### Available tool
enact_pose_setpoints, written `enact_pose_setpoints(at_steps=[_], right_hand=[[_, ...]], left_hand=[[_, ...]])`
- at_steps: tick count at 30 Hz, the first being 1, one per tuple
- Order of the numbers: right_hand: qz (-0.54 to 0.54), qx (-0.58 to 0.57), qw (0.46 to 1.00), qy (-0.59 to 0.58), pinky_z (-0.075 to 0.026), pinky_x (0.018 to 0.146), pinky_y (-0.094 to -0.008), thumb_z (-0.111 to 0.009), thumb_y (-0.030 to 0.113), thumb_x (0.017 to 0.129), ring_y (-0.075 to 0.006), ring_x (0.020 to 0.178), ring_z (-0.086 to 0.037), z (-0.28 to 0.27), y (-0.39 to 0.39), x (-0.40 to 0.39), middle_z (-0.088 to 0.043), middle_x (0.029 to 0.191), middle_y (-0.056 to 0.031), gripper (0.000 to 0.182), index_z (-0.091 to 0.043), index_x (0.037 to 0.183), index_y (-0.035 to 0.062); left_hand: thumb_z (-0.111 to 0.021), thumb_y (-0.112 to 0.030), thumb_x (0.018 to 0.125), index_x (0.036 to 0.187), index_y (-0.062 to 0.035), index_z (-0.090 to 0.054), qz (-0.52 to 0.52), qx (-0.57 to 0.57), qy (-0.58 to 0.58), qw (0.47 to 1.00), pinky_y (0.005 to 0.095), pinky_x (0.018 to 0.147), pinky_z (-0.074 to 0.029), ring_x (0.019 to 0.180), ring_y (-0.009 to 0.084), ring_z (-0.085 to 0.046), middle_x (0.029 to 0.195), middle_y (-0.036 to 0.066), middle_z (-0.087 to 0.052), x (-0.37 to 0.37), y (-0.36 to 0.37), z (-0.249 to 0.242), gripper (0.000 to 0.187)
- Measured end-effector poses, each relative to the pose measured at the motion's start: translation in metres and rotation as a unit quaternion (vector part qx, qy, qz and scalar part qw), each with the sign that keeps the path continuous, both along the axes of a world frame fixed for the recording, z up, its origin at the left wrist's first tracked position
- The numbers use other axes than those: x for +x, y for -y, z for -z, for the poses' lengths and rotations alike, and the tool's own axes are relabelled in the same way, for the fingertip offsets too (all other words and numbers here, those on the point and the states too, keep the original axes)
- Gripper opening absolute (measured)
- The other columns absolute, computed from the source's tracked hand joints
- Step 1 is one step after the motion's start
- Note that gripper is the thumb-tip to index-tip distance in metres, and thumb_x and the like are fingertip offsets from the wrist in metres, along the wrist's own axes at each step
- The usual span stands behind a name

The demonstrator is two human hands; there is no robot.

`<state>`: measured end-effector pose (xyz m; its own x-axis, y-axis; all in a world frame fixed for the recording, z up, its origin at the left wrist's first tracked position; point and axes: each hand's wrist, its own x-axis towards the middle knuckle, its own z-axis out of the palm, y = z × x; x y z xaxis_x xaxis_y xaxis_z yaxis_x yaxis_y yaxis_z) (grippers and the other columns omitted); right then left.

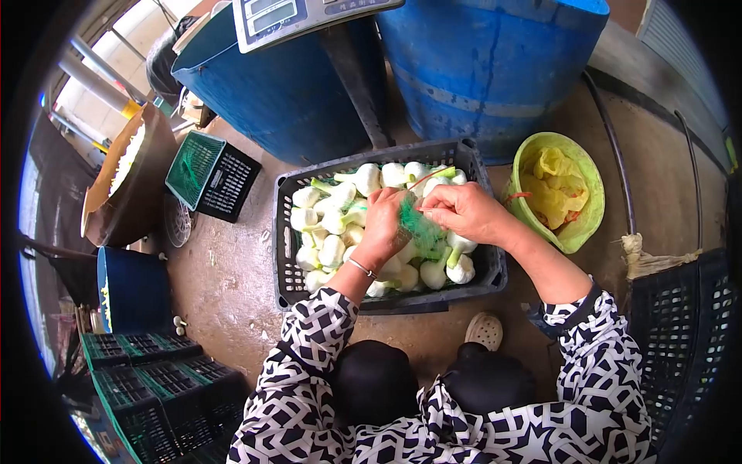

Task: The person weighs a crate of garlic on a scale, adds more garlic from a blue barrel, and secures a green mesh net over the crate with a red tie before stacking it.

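Note:
A black plastic crate [284,267] full of white garlic bulbs [332,251] with short green stems sits on the floor before me. Over its middle, my left hand [385,222] is closed on a bunched green mesh net [421,230]. My right hand [469,213] meets it at the net's gathered part, its fingers pinched together. A thin red tie [423,179] sticks up between the two hands. Its lower end is hidden by my fingers, but the right fingertips appear to grip it. What the net contains, if anything, cannot be made out.
Blue barrels [495,69] and a digital scale [309,14] stand behind the crate. A lime-green bucket [595,228] holding yellow and red mesh is at right. To the left are a small crate [224,182] with green nets, a brown tub [147,182] and stacked crates [185,402].

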<state>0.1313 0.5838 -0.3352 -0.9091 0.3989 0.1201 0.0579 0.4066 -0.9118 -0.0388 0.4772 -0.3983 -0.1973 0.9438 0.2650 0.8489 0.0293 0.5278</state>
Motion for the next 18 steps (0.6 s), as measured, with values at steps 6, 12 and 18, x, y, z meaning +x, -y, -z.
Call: enact_pose_setpoints(at_steps=[6,12,18], right_hand=[[0.094,0.065,0.992,0.051,-0.049,0.061,-0.0389,-0.059,0.020,0.086,-0.0293,0.063,-0.063,0.023,-0.011,0.049,-0.064,0.069,-0.0144,0.017,-0.062,0.085,0.0035],[0.186,0.304,0.932,0.062,-0.046,0.053,-0.0446,-0.058,0.024,0.088,-0.0344,0.058,-0.061,0.038,0.005,0.071,-0.061,0.063,-0.0129,0.021,-0.056,0.075,0.0069],[-0.038,0.525,0.850,0.032,-0.048,0.045,-0.0361,-0.059,0.014,0.072,-0.0215,0.051,-0.063,0.019,0.101,0.050,-0.059,0.056,-0.0072,0.007,-0.057,0.071,0.0071]], left_hand=[[-0.062,-0.023,0.085,0.103,-0.0065,-0.061,-0.051,0.080,-0.033,0.995,0.0414,0.094,-0.035,0.093,0.0273,-0.056,0.107,0.009,-0.058,0.006,-0.004,0.003,0.024],[-0.055,-0.033,0.091,0.102,-0.0040,-0.061,-0.075,-0.001,0.384,0.920,0.0303,0.077,-0.043,0.077,0.0136,-0.055,0.083,0.004,-0.060,0.008,-0.002,-0.018,0.031],[-0.055,-0.041,0.087,0.076,-0.0032,-0.065,-0.166,-0.144,0.362,0.906,0.0302,0.078,-0.041,0.083,0.0181,-0.052,0.083,0.010,-0.062,0.007,-0.004,-0.043,0.040]])
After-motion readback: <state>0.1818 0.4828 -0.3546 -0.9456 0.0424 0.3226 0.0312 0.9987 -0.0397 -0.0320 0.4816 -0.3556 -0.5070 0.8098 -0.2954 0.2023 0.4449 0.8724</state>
